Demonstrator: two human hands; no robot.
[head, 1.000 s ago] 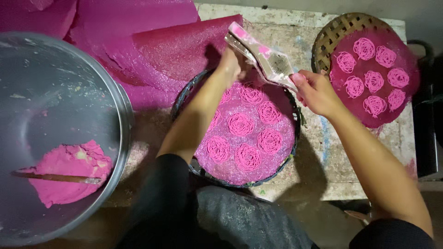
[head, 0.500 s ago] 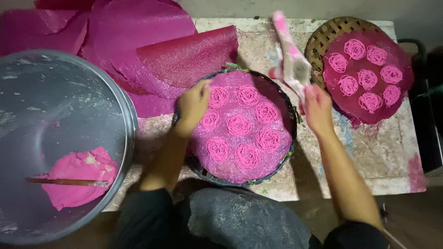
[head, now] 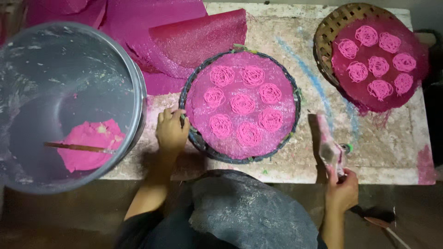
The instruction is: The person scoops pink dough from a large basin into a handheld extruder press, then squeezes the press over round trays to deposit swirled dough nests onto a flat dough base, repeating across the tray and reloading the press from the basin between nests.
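Presently the left hand (head: pixel 171 131) is curled over the left rim of the round woven tray (head: pixel 198 138), fingers clamped on its edge, near the bench's (head: pixel 295 41) front edge. The tray is lined with a pink sheet carrying nine pink noodle coils (head: pixel 242 104). The right hand (head: pixel 342 186) is held at the front edge, closed around the pink-smeared press (head: pixel 328 145) lying on the bench. A second basket (head: pixel 330 34) of coils is seen at the far right corner. A grey tub (head: pixel 138 92) with pink dough (head: pixel 90 144) overhangs the left end.
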